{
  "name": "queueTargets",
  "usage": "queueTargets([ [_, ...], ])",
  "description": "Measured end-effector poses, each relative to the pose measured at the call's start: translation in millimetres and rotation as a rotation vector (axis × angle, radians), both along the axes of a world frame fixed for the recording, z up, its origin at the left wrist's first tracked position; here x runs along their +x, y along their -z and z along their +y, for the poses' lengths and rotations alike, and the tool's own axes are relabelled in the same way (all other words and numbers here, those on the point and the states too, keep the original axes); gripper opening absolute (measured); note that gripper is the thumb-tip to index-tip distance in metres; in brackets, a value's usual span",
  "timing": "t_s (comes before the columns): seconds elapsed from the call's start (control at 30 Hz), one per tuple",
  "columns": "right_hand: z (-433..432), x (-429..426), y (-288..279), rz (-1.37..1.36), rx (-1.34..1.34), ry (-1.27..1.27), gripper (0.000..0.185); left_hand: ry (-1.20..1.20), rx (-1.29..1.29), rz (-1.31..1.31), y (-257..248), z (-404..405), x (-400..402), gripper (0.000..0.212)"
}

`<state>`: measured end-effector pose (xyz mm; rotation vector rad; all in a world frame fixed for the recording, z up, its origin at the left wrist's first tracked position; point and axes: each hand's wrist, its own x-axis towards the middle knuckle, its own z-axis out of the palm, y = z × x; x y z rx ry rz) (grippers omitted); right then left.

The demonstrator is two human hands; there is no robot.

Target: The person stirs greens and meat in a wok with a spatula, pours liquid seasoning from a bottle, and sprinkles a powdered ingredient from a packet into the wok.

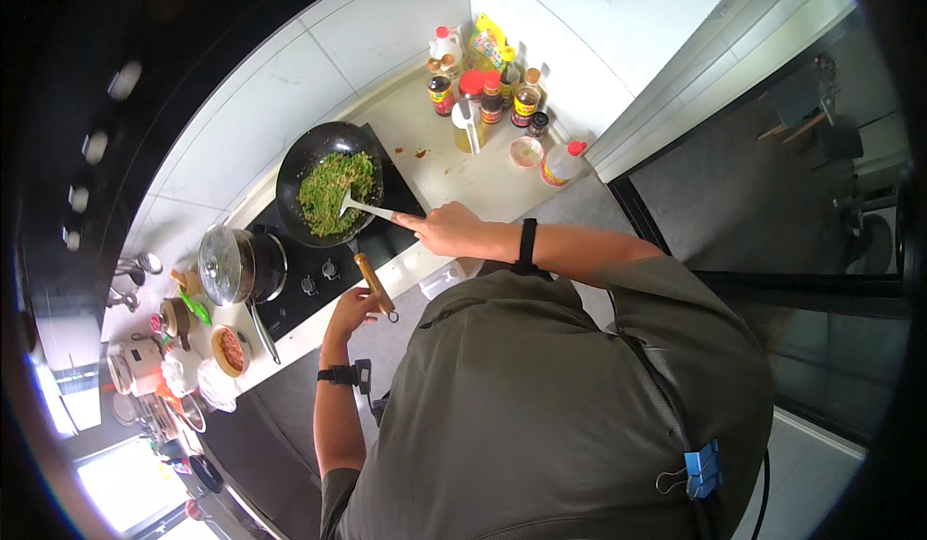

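A dark wok point(290, 163) on the black hob holds chopped green food mixed with small brown bits point(329, 192). My right hand point(445, 229) grips the pale handle of a cooking spatula point(369, 209), index finger stretched along it, and the spatula's head rests in the food. My left hand point(355, 310) is at the wok's wooden handle point(371, 279), near its ringed end; its fingertips are partly hidden there, and whether they close round the handle is unclear.
A lidded pot point(227, 265) stands on the hob's other side. Beside it are a bowl of reddish minced food point(230, 350) and a white appliance point(137, 366). Sauce bottles point(491, 98), an oil jug point(467, 131) and a small bowl point(526, 152) stand in the corner.
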<state>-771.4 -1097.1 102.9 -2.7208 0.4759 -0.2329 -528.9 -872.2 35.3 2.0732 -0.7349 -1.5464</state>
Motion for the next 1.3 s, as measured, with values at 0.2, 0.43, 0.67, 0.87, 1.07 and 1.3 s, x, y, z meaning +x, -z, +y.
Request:
queueTargets([
  [0.2, -36.6, 12.2, 9.7, -0.011, 0.131, 0.018, 0.048, -0.059, -0.1, -0.72, -38.9, -36.5, -21.3, 0.031],
  [0.43, -63.0, 4.7, 33.8, -0.077, 0.225, -0.035, 0.061, 0.091, -0.566, -0.926, -138.6, -184.9, -77.5, 0.02],
  [0.67, -71.0, 30.3, 82.1, 0.036, 0.437, -0.058, 0.071, 0.628, -0.789, -0.762, -123.3, -380.4, -180.5, 0.048],
  [0.87, -76.1, -3.7, 64.3, 0.03, 0.18, -0.065, 0.047, 0.771, -0.869, -0.883, -64.0, -484.6, -237.6, 0.061],
  [1.07, -104.1, -112.5, 37.3, 0.026, 0.475, 0.075, 0.042, 0.763, -0.724, -0.693, -37.1, -522.6, -239.0, 0.042],
  [1.3, -146.3, -172.5, 3.1, -0.541, 0.431, 0.643, 0.044, 0.607, -0.952, -0.768, -111.5, -464.7, -229.3, 0.024],
])
